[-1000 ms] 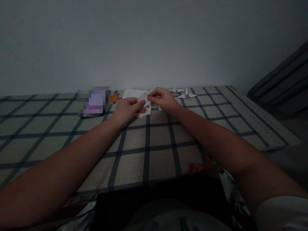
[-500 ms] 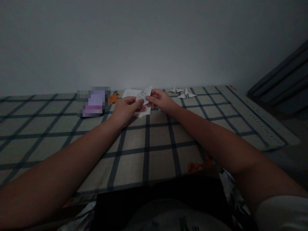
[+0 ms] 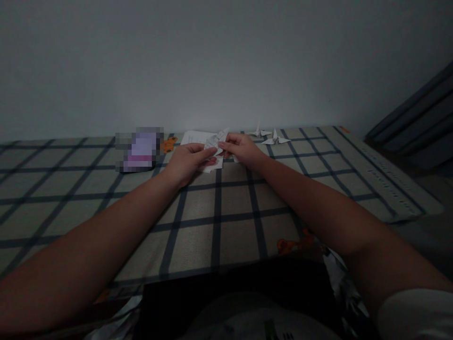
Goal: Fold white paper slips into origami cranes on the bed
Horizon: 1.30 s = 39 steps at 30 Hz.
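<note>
Both my hands meet over the far middle of a checked cloth. My left hand and my right hand pinch a small folded white paper piece between their fingertips, held just above the cloth. Under the hands lies a flat white paper sheet with a little red print near its front edge. Beyond my right hand stand two finished white paper cranes on the cloth, apart from my fingers.
A blurred-out purple object lies left of the hands, with a small orange figure beside it. A pale wall rises right behind the cloth. A dark slanted surface stands at the far right. The scene is dim.
The folded paper piece has turned slightly between my fingertips, its pointed tip rising then tilting right. Both hands have stayed in almost the same place.
</note>
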Each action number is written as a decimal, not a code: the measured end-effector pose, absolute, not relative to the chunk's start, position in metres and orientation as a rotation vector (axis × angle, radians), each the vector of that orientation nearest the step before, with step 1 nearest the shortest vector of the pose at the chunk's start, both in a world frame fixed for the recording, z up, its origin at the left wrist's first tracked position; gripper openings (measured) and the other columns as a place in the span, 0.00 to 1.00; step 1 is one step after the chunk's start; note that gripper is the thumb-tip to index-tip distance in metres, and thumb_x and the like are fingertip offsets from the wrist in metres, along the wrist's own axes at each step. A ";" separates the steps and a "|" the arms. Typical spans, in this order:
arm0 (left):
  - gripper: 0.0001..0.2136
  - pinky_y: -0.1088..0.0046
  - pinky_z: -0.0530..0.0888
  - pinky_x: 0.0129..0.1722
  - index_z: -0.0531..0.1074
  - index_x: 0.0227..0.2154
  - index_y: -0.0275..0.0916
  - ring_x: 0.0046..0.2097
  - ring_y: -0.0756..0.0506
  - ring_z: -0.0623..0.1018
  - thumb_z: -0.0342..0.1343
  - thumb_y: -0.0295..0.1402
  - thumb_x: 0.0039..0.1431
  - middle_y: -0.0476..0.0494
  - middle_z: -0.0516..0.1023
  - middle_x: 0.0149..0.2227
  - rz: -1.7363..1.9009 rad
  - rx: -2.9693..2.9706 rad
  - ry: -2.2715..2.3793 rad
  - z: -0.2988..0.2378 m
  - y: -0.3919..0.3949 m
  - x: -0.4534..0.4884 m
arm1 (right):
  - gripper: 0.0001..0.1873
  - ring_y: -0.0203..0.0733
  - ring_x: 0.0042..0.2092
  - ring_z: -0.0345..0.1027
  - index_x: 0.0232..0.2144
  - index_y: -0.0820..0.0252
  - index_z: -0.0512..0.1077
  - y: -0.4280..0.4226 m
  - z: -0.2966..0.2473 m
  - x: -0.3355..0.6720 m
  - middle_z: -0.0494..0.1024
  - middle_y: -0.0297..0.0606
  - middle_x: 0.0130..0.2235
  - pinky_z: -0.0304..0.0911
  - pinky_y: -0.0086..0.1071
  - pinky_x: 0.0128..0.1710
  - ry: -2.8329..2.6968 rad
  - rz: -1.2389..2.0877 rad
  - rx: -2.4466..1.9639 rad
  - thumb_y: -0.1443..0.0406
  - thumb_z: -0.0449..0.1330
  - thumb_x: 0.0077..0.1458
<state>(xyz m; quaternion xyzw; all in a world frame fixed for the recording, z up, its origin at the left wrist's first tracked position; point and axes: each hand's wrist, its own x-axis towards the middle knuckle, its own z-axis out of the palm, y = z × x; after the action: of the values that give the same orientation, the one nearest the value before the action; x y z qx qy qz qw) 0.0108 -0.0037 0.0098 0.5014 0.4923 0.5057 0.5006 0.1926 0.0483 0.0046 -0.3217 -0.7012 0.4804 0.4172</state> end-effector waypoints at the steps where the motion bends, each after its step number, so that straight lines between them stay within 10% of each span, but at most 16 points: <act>1: 0.10 0.74 0.79 0.35 0.77 0.27 0.36 0.33 0.49 0.81 0.70 0.36 0.49 0.43 0.82 0.32 1.221 1.210 1.193 0.010 -0.004 0.010 | 0.09 0.31 0.28 0.69 0.30 0.62 0.71 0.048 0.005 0.193 0.74 0.31 0.27 0.67 0.25 0.29 -1.756 1.232 -0.798 0.64 0.64 0.61; 39: 0.15 0.72 0.78 0.35 0.81 0.31 0.36 0.32 0.47 0.82 0.69 0.44 0.52 0.36 0.86 0.37 1.098 1.368 1.203 0.012 -0.011 0.010 | 0.08 0.32 0.31 0.70 0.31 0.61 0.71 0.040 0.015 0.191 0.76 0.32 0.31 0.71 0.25 0.33 -1.644 1.175 -0.845 0.63 0.66 0.57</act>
<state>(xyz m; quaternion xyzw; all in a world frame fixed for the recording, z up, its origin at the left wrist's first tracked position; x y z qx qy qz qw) 0.0097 -0.0112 0.0115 0.5622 0.4942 0.4513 0.4858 0.1914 0.0395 0.0151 -0.3431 -0.6673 0.4768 0.4579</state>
